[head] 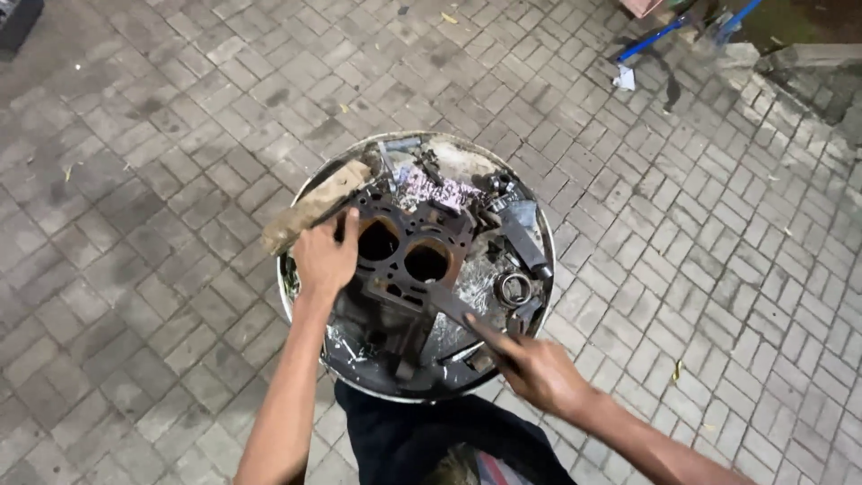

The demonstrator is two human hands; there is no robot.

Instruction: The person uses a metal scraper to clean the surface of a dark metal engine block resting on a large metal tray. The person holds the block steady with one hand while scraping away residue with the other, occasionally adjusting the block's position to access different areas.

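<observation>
Gasket (406, 253), dark and rusty with two big round bores, lies flat on top of the round drum top (305, 193) that serves as the surface, roughly centre. Left hand (325, 259) presses on its left edge, fingers (350, 224) curled over the rim beside the left bore, gripping it. Right hand (537, 370) is closed around the handle of a flat scraper (452, 307); blade tip touches the gasket's lower right edge, below the right bore. Wooden block (310, 208) sits just beside the left hand, overhanging the drum's upper left rim. Metal ring (514, 288) and grey metal bracket (523, 235) lie on the right side of the drum, with small greasy parts near them. Drum stands on grey brick paving (135, 224). Blue tube frame (669, 29) is well apart, top right.
</observation>
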